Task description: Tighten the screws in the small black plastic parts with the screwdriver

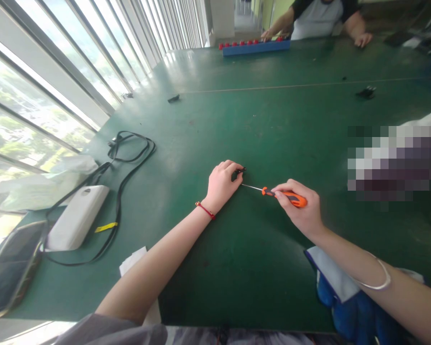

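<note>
My left hand [223, 184] rests on the green table with its fingers curled round a small black part [238, 173]. The part is mostly covered by the fingers, so its exact kind does not show. In my right hand [303, 211] is a screwdriver [295, 198] with an orange and dark grey handle. Its thin metal shaft points left, and the tip ends close to my left fingertips. Whether the tip touches the black part I cannot tell.
To the left lie a white power bank [79, 218], a looped black cable [120, 191] and a phone [12, 268]. Blue-and-grey gloves [359, 306] lie under my right forearm. Across the green table [215, 129], a person sits by a blue strip with red knobs [256, 48].
</note>
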Demonstrator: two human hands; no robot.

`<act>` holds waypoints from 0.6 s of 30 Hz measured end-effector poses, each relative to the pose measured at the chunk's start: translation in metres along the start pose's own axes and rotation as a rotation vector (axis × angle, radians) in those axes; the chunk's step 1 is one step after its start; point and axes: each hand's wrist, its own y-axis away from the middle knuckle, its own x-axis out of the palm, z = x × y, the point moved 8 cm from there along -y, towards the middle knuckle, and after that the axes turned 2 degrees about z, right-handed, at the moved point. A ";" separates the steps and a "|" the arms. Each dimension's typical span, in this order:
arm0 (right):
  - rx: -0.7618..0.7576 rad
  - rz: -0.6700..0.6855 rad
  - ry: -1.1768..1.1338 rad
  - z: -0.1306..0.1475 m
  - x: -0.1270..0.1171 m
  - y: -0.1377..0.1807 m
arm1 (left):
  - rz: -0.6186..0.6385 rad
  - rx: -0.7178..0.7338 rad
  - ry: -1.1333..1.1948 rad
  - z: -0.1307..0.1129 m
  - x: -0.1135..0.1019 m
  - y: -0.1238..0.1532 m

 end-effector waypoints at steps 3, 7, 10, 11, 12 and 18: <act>0.098 -0.021 0.009 -0.009 -0.001 0.000 | -0.003 -0.044 -0.069 0.003 0.000 -0.001; 0.138 -0.192 -0.040 -0.016 -0.015 0.005 | 0.086 0.010 0.030 -0.002 0.006 0.000; 0.145 -0.262 -0.087 -0.020 -0.020 0.008 | 0.104 0.049 0.054 -0.006 0.007 0.000; 0.151 -0.269 -0.096 -0.021 -0.020 0.007 | 0.094 0.055 0.033 -0.006 0.006 0.000; 0.149 -0.273 -0.096 -0.021 -0.020 0.006 | 0.080 0.056 0.006 -0.005 0.006 0.000; 0.069 -0.261 -0.081 -0.007 -0.029 -0.017 | 0.064 0.037 0.005 0.000 0.006 -0.002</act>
